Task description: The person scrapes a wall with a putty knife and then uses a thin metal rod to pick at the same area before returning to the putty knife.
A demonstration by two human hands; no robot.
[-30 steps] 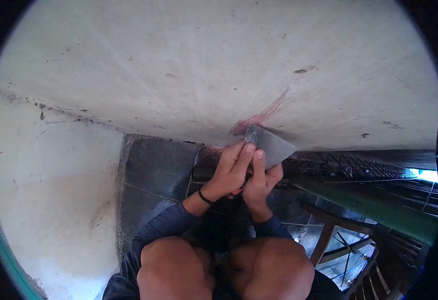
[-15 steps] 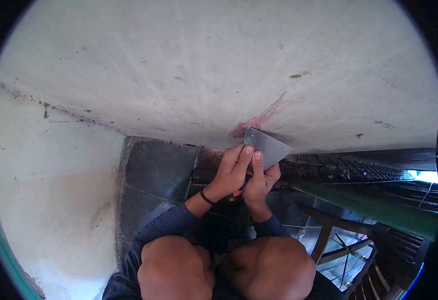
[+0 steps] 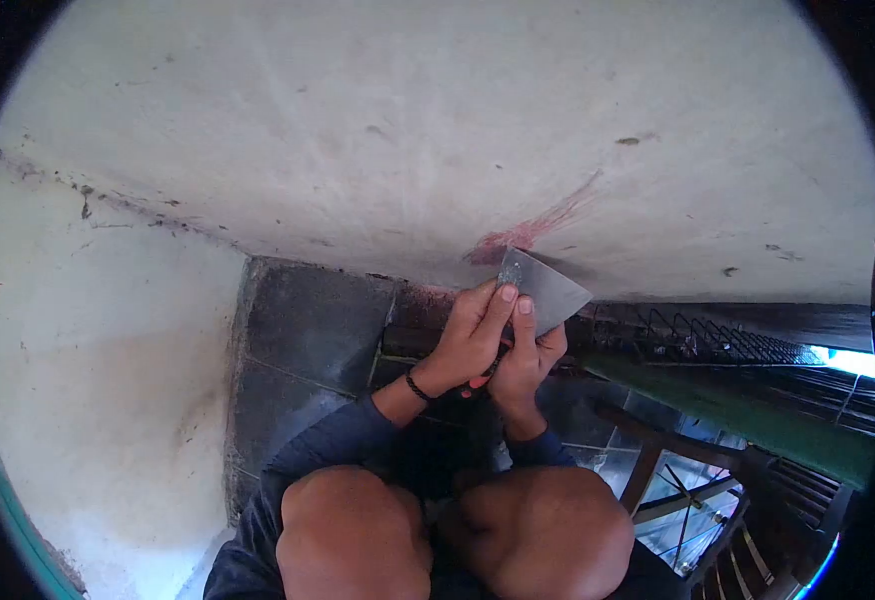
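A flat grey metal scraper [image 3: 550, 290] is held between both hands, its upper corner at the pale wall [image 3: 378, 130] beside a reddish scraped patch [image 3: 518, 238]. My left hand [image 3: 470, 340], with a dark braided band at the wrist, has its thumb pressed on the blade's left side. My right hand [image 3: 526, 360] is closed around the lower part of the scraper, thumb on the blade. Between the palms a bit of a red and black handle [image 3: 480, 382] shows; the rest of it is hidden.
Dark floor tiles [image 3: 308, 325] lie below the wall, left of the hands. To the right are a green beam [image 3: 738, 415], a dark wire rack [image 3: 708, 340] and a dark wooden chair [image 3: 758, 520]. My bent knees [image 3: 353, 535] are at the bottom.
Hands and scraper appear slightly further right in the view, while the wall and its marks have also shifted a little. The grip on the scraper is unchanged.
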